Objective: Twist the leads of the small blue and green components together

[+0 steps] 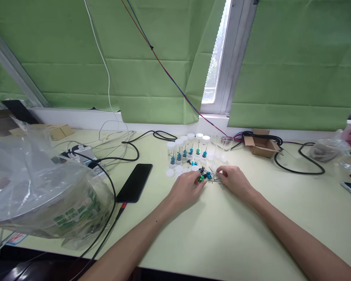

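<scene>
My left hand (185, 190) is closed, thumb and forefinger pinching a small green fitting (201, 178) above the table. My right hand (235, 181) is also closed, its fingertips together at a loose heap of thin metal rods (219, 181); whatever sits between them is too small to make out. Blue fittings (208, 175) and dark little parts lie in the heap between both hands. Just behind stand several clear vials with white caps (205, 138), each holding a blue or green fitting with a rod sticking up. Loose white caps (170, 173) lie in front of the vials.
Left of my hands lies a black phone (135, 182) with a cable plugged in. A large clear plastic bag (55, 195) fills the left side. Behind on the right are clear containers (224, 142), an open cardboard box (262, 146) and a black cable loop (300, 171).
</scene>
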The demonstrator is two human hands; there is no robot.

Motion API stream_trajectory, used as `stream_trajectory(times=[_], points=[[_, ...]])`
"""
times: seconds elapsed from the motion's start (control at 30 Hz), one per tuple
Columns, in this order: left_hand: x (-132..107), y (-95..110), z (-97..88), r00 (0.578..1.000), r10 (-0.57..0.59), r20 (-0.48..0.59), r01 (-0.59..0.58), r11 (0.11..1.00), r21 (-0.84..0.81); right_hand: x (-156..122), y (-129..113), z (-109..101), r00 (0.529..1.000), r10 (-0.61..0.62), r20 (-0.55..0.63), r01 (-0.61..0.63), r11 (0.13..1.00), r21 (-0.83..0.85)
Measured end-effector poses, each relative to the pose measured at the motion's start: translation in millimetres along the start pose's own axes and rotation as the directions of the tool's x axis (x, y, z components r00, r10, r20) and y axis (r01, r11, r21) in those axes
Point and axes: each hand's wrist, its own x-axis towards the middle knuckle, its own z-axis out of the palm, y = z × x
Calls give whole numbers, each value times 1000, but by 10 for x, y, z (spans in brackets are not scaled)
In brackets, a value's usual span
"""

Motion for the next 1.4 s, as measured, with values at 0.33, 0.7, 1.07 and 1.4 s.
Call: stream_trajectory(times=[0.33,0.7,1.07,1.4], points=[[-5,21,-3,999,3,35,-3,1000,-9,21,37,21,1000,14,15,-15,998,54],[-18,42,18,998,3,71,-2,1000,-13,49,77,86,998,53,-25,-51,994,92],[-19,52,11,997,7,77,-5,1000,-23,41,40,46,996,92,-4,-92,994,66],[-29,57,9,994,6,107,-5,1000,-18,44,33,47,995,95,10,-95,994,57]])
